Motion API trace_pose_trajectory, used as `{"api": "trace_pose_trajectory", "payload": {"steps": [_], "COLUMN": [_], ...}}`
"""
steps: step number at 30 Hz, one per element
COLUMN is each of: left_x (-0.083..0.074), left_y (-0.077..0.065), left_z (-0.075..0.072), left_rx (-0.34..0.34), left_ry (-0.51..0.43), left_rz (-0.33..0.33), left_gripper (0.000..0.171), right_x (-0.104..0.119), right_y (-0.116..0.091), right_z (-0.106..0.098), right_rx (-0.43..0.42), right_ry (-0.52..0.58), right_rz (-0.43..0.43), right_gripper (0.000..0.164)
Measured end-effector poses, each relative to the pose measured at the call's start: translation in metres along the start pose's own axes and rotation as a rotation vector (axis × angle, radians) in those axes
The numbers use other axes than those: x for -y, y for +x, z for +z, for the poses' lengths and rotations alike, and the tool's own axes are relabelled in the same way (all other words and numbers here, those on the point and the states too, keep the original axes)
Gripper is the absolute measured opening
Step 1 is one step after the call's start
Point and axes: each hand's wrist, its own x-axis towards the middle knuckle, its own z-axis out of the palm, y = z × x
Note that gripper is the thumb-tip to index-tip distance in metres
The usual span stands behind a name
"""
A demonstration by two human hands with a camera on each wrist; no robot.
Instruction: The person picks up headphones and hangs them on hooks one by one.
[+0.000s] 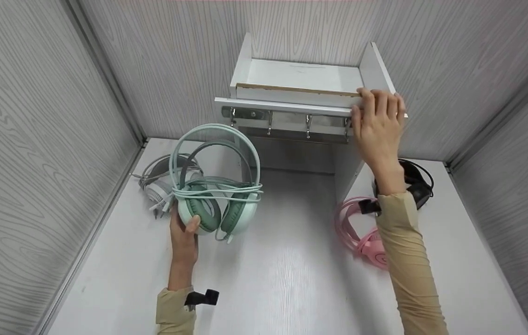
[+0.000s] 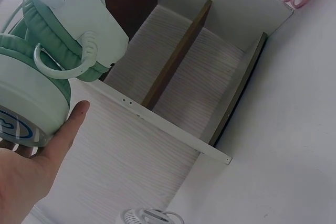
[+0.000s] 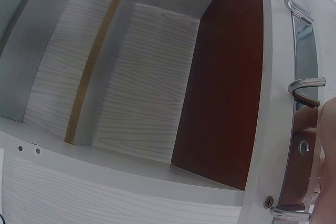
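My left hand (image 1: 184, 237) holds mint-green headphones (image 1: 204, 209) by one ear cup, thumb on the near side. The headband points up, and the cable is wound across the cups in the head view. In the left wrist view, the green ear cups (image 2: 31, 98) rest against the fingers. My right hand (image 1: 379, 125) grips the right end of a white shelf rack (image 1: 287, 108), its fingers over the top edge. Metal hooks (image 1: 308, 126) line the rack's front, left of that hand. The right wrist view shows bent hooks (image 3: 307, 83) close beside the hand's edge.
White-grey headphones (image 1: 158, 186) lie on the table behind my left hand. On the right lie pink headphones (image 1: 375, 251) and black headphones (image 1: 420, 193), partly hidden by my right arm. Patterned panels (image 1: 26, 116) enclose the table on the left, back and right.
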Motion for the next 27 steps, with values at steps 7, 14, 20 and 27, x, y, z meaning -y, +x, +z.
{"api": "trace_pose_trajectory", "payload": {"steps": [7,14,20,27], "left_x": [0.003,0.015,0.023,0.035], "left_y": [0.007,0.012,0.016,0.023], "left_z": [0.003,0.003,0.003,0.002], "left_rx": [0.013,-0.002,-0.006,-0.012], "left_ry": [0.029,0.057,0.066,0.108], "left_rz": [-0.010,-0.044,-0.039,-0.106], "left_gripper": [0.093,0.097,0.096,0.099], "right_x": [0.000,0.000,0.001,0.000], "right_y": [0.000,0.000,-0.001,-0.001], "right_z": [0.000,0.001,0.001,-0.001], "right_rx": [0.002,0.003,0.005,0.012], "right_ry": [-0.005,0.003,-0.002,-0.004], "right_rz": [-0.004,-0.005,-0.006,0.000], "right_gripper": [0.043,0.042,0.042,0.042]}}
